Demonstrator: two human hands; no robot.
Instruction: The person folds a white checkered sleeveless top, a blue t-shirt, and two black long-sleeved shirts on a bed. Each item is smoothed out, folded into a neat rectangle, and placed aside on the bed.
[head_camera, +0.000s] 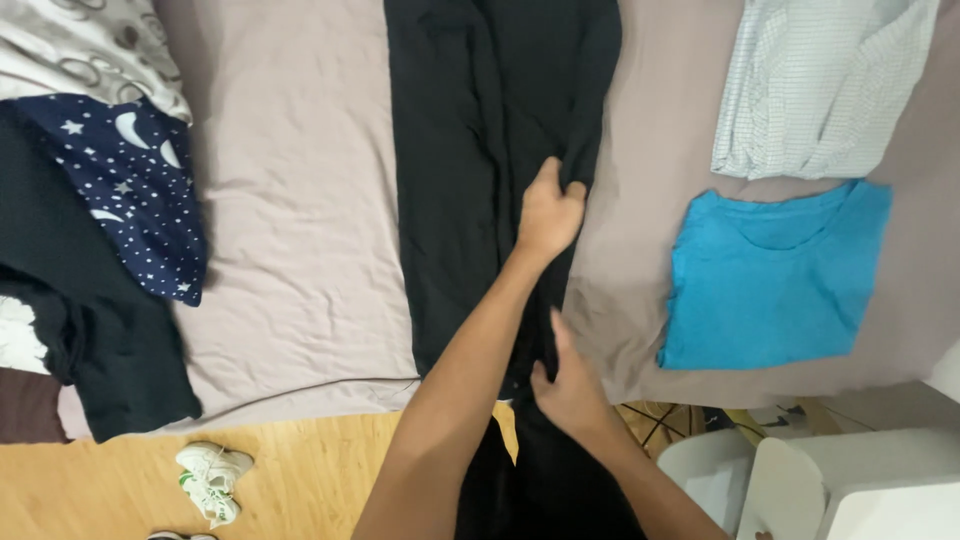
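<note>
Both hands, right (572, 388) and left (548, 215), grip black trousers (470, 150) on bed (300, 200)

Hands: we counted two, left hand (548, 215) and right hand (570, 385), both on the black garment (470, 150).
Black garments in the middle: one.
Folded tops on the right: we saw two, a blue t-shirt (775, 280) and a pale checked shirt (820, 85).
Clothes piled on the left: we made out at least three, a star-print piece (135, 185), a patterned grey one (90, 45), a dark one (80, 330).
Sneakers on the floor: we counted one pair (212, 480).
Beds: one (290, 250).
</note>
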